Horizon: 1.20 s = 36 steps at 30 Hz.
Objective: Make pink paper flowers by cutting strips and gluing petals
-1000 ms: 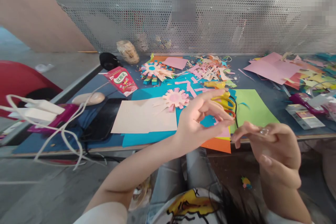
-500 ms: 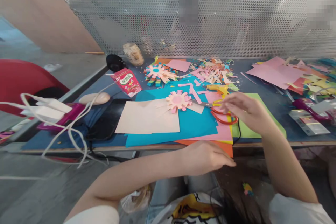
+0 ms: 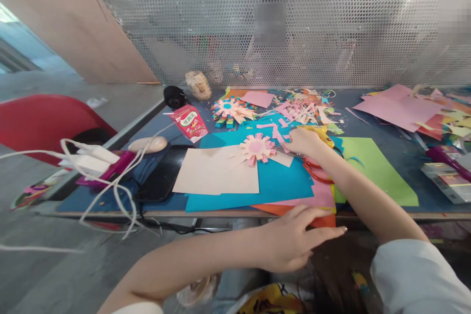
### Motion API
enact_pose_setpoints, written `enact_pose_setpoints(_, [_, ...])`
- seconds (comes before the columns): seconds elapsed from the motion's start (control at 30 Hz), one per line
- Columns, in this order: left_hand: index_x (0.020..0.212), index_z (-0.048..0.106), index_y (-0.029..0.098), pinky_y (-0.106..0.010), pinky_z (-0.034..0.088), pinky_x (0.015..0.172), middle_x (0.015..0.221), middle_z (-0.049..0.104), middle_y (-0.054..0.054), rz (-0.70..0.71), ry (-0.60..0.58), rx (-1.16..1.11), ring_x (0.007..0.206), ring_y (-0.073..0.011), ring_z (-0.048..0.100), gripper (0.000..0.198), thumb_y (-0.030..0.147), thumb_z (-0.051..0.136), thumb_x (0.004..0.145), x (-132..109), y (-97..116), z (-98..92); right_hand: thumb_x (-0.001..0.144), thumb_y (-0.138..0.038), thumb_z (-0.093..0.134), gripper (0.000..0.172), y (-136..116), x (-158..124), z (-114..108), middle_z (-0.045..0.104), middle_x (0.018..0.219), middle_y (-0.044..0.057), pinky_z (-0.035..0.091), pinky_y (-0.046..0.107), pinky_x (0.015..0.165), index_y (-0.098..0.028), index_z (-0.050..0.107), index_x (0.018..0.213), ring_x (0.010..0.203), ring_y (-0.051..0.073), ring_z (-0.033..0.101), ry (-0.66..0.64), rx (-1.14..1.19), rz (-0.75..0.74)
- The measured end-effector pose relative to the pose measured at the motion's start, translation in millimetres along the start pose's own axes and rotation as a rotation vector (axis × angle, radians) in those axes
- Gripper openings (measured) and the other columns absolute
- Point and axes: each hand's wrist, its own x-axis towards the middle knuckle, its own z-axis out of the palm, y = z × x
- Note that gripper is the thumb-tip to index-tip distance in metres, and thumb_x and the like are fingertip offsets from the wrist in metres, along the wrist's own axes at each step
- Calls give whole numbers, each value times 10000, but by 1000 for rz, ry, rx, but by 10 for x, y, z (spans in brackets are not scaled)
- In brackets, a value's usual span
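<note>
My left hand (image 3: 289,238) is over the table's front edge, holding nothing, its fingers spread beside the orange paper (image 3: 324,220). My right hand (image 3: 304,141) reaches over the paper pile with its fingers curled closed at some pink paper strips (image 3: 277,133). Its fingertips are hidden, so what they hold, if anything, cannot be made out. Under the right wrist lie orange-handled scissors (image 3: 312,170), partly covered. A yellow tool (image 3: 321,132) is just behind the hand. To its left, a pink fringed paper flower (image 3: 257,148) rests on cream paper (image 3: 217,170) and blue sheets (image 3: 285,181).
Another layered paper flower (image 3: 230,108) and a heap of paper scraps (image 3: 303,105) lie at the back. A pink drink carton (image 3: 190,123), black phone (image 3: 164,174) and white cables (image 3: 117,181) are on the left. Green paper (image 3: 379,171) lies right, before a perforated metal panel (image 3: 221,10).
My right hand has moved left and away from me, from the scissors to the pink strips, and its fingers have closed. My left hand's fingers have spread. The view has shifted slightly.
</note>
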Motion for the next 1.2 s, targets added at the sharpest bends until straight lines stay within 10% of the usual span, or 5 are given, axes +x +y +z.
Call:
enact_pose_setpoints(0.17, [1159, 531, 192, -268, 476, 822, 768, 674, -26, -67, 185, -283, 831, -134, 623, 315, 149, 424, 866, -27, 50, -241, 798, -458, 437, 401, 129, 34, 91, 674, 957, 149, 481, 332, 673, -135, 655, 894, 880, 292, 643, 13, 3, -4])
enact_pose_setpoints(0.3, [1275, 415, 220, -287, 481, 817, 1219, 561, -107, -215, 536, -84, 1075, -196, 549, 571, 163, 580, 732, 16, -108, -636, 804, -576, 390, 510, 100, 40, 139, 677, 962, 138, 488, 343, 697, -150, 653, 901, 898, 290, 643, 12, 7, -14])
enact_pose_setpoints(0.53, [1225, 447, 142, -349, 465, 864, 956, 686, -91, -593, 598, 245, 960, -210, 623, 468, 227, 567, 780, 223, -1327, -1408, 855, -390, 415, 338, 19, -41, 184, 677, 977, 135, 477, 319, 723, -157, 629, 974, 944, 273, 635, 110, -24, -38])
enact_pose_setpoints(0.73, [1322, 384, 116, -371, 430, 924, 1089, 664, -136, -768, 409, 342, 1071, -262, 596, 604, 170, 595, 758, 234, -1979, -1386, 870, -378, 434, 380, 109, -129, 85, 654, 1005, 183, 467, 345, 754, -87, 557, 1082, 959, 291, 620, 259, -47, 87])
enact_pose_setpoints(1.2, [941, 621, 133, -293, 504, 725, 764, 675, -39, -661, 701, 139, 698, -166, 644, 250, 183, 586, 699, 127, -1960, -1370, 763, -532, 544, 637, 459, 31, 99, 609, 1089, 234, 468, 421, 721, -40, 534, 1166, 1012, 342, 582, 91, 82, 578])
